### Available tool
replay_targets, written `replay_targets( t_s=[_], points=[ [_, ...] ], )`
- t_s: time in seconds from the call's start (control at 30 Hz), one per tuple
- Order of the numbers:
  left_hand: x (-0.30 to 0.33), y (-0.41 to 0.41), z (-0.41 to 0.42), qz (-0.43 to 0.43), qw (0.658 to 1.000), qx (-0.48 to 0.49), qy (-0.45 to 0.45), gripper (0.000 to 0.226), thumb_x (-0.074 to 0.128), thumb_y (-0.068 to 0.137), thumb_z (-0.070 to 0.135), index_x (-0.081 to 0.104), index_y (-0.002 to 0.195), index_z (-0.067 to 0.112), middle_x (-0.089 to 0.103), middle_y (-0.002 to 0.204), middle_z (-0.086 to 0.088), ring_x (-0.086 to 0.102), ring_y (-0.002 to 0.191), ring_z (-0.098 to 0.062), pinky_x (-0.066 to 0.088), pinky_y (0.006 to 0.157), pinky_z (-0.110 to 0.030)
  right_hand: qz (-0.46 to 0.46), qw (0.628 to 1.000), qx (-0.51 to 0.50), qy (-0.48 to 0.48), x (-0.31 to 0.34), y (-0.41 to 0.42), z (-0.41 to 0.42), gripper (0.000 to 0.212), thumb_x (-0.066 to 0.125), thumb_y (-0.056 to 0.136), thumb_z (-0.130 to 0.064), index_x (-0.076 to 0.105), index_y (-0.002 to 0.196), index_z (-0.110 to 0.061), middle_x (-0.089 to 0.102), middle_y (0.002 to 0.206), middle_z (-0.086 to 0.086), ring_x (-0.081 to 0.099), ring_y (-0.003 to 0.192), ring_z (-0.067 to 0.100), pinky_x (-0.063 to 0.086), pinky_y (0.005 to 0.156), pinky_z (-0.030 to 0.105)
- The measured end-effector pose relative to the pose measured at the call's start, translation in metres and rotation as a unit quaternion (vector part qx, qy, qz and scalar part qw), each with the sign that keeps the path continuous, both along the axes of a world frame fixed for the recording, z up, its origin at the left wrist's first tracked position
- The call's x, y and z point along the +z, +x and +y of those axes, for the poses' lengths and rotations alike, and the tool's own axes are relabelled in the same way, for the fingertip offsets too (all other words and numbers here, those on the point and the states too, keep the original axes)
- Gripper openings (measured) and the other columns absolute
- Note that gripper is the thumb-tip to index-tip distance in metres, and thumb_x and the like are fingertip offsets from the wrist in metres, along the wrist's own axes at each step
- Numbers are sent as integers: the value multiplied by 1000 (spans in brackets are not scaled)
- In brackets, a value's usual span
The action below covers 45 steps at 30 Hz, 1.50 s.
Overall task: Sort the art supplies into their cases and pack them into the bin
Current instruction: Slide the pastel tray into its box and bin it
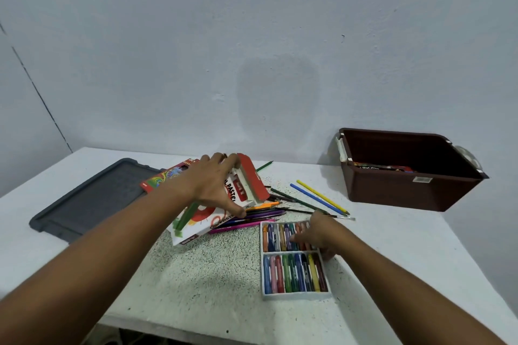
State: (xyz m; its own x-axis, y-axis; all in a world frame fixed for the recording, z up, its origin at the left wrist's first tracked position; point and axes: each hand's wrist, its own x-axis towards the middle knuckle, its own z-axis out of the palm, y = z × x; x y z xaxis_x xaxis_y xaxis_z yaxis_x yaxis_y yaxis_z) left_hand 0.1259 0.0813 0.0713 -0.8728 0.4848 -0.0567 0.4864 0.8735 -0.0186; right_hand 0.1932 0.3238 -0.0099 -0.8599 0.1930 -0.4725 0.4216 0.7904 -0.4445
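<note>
Roughly: left hand (213, 185) fingers curled round one pastel box (224, 204); right hand (316, 235) fingers blurred on one crayon tray (294, 295).

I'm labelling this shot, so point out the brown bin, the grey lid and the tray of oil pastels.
brown bin (398, 190): head view, on its front wall.
grey lid (92, 199): head view, on its flat middle.
tray of oil pastels (294, 295): head view, on its near white rim.

The bin (406, 187) at right was dark brown, the lid (92, 202) at left grey, the counter (213, 269) black-speckled white; the oil pastel box (221, 204) was red and white.
</note>
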Motion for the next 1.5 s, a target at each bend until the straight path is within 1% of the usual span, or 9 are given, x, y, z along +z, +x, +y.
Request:
replay_targets(
  t_s=[0.13,0.23,0.4,0.5,0.63,0.77,1.0,1.27,1.5],
  points=[
    [-2,4,-3,-6,1000,-4,-30,129,49,31,95,20,138,28,39,134,-6,41,116,-25,42,100,-46,27,999,-31,17,-19,-5,-8,70,82,72,-42,48,119,-2,64,108,11,62,93,23,52,76,33],
    [-6,7,-4,-1,999,-3,-49,136,42,25,101,20,138,28,38,137,-6,40,120,-27,40,102,-47,34,998,-56,-20,-28,-10,-8,58,88,62,-44,58,97,-8,64,92,7,64,92,25,47,72,30],
    [-15,6,-8,-11,999,-1,-32,134,36,24,103,19,136,30,36,138,-5,35,124,-26,40,103,-52,64,983,-100,-138,-27,-11,-4,47,90,63,-30,51,76,-9,59,76,8,59,77,23,47,65,30],
    [-16,8,-10,-15,999,3,-33,137,37,25,101,18,139,28,33,140,-6,33,126,-27,38,104,-52,78,954,-114,-265,-30,-9,1,45,89,63,-13,58,93,-1,69,90,19,68,83,34,59,72,42],
    [-18,9,-9,-16,1000,11,-17,141,36,22,103,17,140,28,33,141,-5,35,125,-28,38,104,-51,50,906,-125,-402,-25,-4,15,45,78,72,5,56,111,0,71,98,23,69,92,41,55,80,58],
    [-23,9,-1,-8,1000,7,-2,140,33,22,104,17,139,29,33,143,-5,34,125,-27,38,103,-51,73,879,-143,-449,-15,-5,34,47,75,75,6,55,117,2,71,102,23,70,92,40,56,82,56],
    [-28,10,14,13,1000,-11,12,138,26,24,104,16,139,29,33,143,-5,36,125,-28,38,103,-49,173,816,-202,-513,40,-11,75,37,68,81,3,58,117,4,72,100,20,72,81,32,59,65,42],
    [-32,19,36,20,996,-52,69,133,29,29,104,17,138,28,37,140,0,39,117,-23,37,101,-42,243,716,-275,-594,79,-22,65,30,67,84,2,63,113,2,70,108,19,70,94,34,56,77,56],
    [-29,29,54,46,985,-90,139,123,47,38,98,23,134,25,42,130,2,38,104,-13,37,92,-31,268,680,-300,-612,78,-20,35,28,63,86,7,59,114,5,69,91,18,71,59,25,57,49,39]
  ],
)
